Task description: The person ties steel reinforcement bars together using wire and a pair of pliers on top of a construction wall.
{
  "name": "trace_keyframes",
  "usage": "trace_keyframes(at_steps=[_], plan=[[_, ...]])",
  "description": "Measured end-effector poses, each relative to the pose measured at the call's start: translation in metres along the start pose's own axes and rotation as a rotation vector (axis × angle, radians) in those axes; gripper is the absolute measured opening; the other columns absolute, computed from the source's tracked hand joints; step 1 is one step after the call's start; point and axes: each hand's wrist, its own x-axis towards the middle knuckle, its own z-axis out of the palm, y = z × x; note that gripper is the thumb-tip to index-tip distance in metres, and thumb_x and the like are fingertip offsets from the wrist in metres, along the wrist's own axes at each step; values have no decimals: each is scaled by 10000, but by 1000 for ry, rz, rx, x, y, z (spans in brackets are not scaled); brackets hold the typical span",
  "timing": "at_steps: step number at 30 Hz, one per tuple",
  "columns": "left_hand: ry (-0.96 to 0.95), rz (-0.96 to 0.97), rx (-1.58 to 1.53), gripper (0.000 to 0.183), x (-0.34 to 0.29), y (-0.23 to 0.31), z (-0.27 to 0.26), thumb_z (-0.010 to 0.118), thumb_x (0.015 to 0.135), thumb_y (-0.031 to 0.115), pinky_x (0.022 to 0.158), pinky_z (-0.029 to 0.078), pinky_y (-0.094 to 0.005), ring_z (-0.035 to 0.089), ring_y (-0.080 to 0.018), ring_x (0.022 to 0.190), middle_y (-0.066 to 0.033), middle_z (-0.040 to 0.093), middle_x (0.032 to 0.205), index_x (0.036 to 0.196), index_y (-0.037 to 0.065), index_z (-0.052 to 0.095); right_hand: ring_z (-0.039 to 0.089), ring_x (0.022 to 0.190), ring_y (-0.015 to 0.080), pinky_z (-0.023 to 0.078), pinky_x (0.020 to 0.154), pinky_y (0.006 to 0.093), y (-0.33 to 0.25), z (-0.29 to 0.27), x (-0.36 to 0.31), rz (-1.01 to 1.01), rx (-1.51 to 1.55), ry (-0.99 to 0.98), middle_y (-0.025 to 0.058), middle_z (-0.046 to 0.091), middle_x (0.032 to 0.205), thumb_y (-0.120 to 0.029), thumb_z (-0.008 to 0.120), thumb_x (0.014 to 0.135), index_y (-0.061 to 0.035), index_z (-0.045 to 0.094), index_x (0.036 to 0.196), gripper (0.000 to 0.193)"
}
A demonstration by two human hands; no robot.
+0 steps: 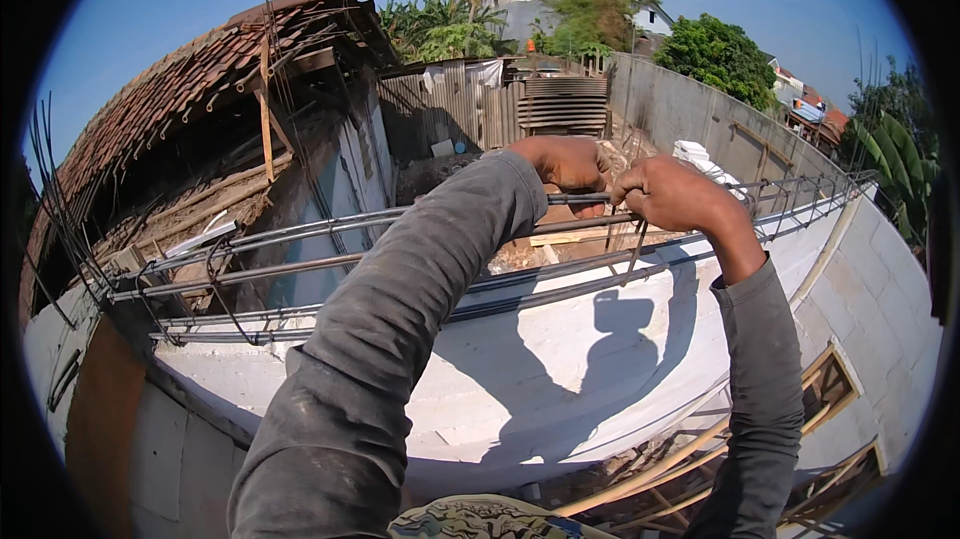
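A long cage of steel reinforcing bars [270,274] with bent stirrups runs across in front of me, over a white block wall [560,369]. At its upper bars my left hand [565,164] is closed, with fingertips showing just below a bar. Close on its right, my right hand [675,194] is bent down with fingers pinched together beside a stirrup [638,241]. What either set of fingers holds is too small or hidden to make out. Both forearms wear dark grey sleeves, and the left one crosses in front of the cage.
A broken tiled roof [190,79] stands at the left, with upright bars [50,154] near it. Corrugated sheets [565,104] and a grey concrete wall [690,104] close the far side. White blocks [700,159] are stacked beyond my right hand. Wooden poles [650,479] lie below right.
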Motion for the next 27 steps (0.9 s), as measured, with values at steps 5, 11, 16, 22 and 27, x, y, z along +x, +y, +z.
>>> trace_keyframes(at_steps=[5,11,16,22,27], plan=[[-57,-18,-96,173,20,-18,-3,561,892,34,676,610,-342,706,-204,720,-147,718,859,954,-61,693,622,935,375,484,864,445,-6,3,-5,58,-7,4,210,645,977,-178,565,839,-109,739,988,240],[-212,-72,-168,190,49,-40,-11,559,903,100,704,579,-323,695,-174,735,-108,725,862,945,-4,713,616,936,388,480,856,442,-21,-10,0,148,-56,-193,241,634,991,-317,495,898,-94,723,1045,351],[-108,-85,162,155,36,-23,-10,641,851,150,592,491,-365,634,-167,660,-101,712,822,856,37,746,631,953,399,478,860,463,-31,-4,8,282,-189,-249,259,654,995,-447,393,960,13,680,1016,545],[-103,-77,48,200,41,-36,-13,658,815,162,596,477,-390,627,-187,661,-83,717,833,934,40,763,629,977,384,469,883,460,-25,-5,5,261,-142,-258,236,672,996,-549,437,956,-9,704,971,603],[-42,-94,164,177,43,-32,-16,669,800,115,627,513,-343,642,-169,720,-71,700,839,940,33,741,636,872,268,490,794,391,-1,-13,-6,59,153,-101,174,671,951,-263,667,917,13,662,1015,293]])
